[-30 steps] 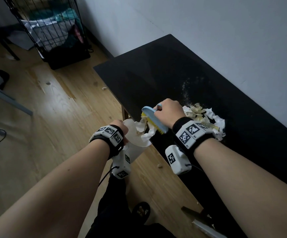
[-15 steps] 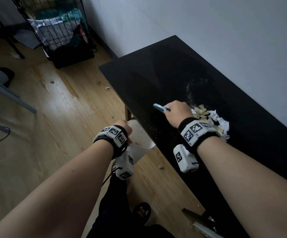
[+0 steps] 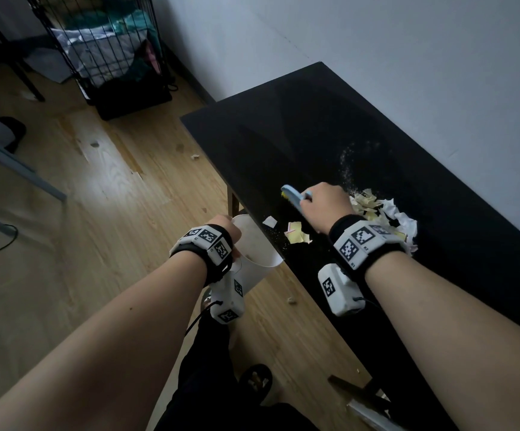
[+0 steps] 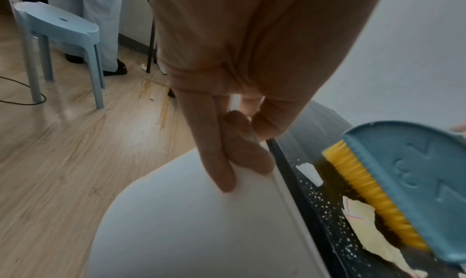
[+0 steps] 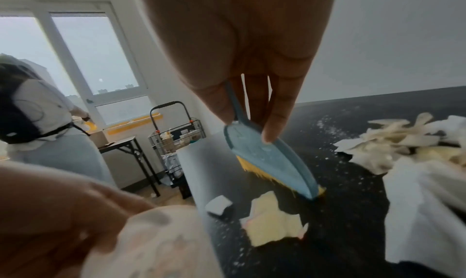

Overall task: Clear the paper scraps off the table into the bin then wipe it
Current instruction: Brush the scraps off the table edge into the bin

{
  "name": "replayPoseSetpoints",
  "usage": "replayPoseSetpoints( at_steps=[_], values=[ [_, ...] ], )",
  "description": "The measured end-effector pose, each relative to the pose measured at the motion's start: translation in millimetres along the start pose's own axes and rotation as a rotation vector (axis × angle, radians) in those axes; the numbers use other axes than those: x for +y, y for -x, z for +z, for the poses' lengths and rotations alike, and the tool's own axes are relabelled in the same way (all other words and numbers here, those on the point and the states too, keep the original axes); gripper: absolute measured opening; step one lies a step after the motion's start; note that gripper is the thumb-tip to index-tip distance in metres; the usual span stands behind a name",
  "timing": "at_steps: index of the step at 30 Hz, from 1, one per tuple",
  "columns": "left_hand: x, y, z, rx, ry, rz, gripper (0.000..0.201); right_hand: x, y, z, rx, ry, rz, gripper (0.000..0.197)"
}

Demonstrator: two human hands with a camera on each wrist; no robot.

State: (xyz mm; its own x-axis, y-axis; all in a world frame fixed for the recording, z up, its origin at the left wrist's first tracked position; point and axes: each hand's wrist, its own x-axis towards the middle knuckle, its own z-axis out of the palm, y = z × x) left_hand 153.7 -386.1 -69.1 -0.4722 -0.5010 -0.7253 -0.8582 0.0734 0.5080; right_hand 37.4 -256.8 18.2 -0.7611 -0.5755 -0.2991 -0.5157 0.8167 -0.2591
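My left hand (image 3: 230,231) grips the rim of a white bin (image 3: 254,247) held against the front edge of the black table (image 3: 299,135); its fingers (image 4: 227,162) lie over the bin's wall (image 4: 201,222). My right hand (image 3: 318,203) pinches the handle of a blue brush (image 3: 291,195) with yellow bristles (image 5: 269,162) set down on the table. In front of the brush, by the edge, lie a yellow scrap (image 3: 296,236) (image 5: 269,222) and a small white scrap (image 3: 270,221) (image 5: 219,204). The main pile of paper scraps (image 3: 383,213) sits behind my right hand.
Fine white crumbs (image 3: 346,169) dust the table around the pile. Small scraps (image 3: 291,300) lie on the wooden floor below. A wire cart (image 3: 109,48) stands by the wall, a blue stool (image 4: 58,29) to the left, and another person (image 5: 42,123) across the room.
The brush pushed scraps into the bin, swung back toward the pile, and now rests on the table behind two scraps near the edge. The bin has stayed at the edge.
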Motion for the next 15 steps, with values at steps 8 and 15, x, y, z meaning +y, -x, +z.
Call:
replayPoseSetpoints(
  at_steps=[8,15],
  values=[
    [4,5,1,-0.003,0.086,-0.056,0.04,-16,7,-2,0.097,-0.183,-0.086,0.028],
    [-4,-1,4,-0.02,0.087,-0.062,0.049,-9,22,8,0.006,0.013,-0.027,0.027]
  ],
)
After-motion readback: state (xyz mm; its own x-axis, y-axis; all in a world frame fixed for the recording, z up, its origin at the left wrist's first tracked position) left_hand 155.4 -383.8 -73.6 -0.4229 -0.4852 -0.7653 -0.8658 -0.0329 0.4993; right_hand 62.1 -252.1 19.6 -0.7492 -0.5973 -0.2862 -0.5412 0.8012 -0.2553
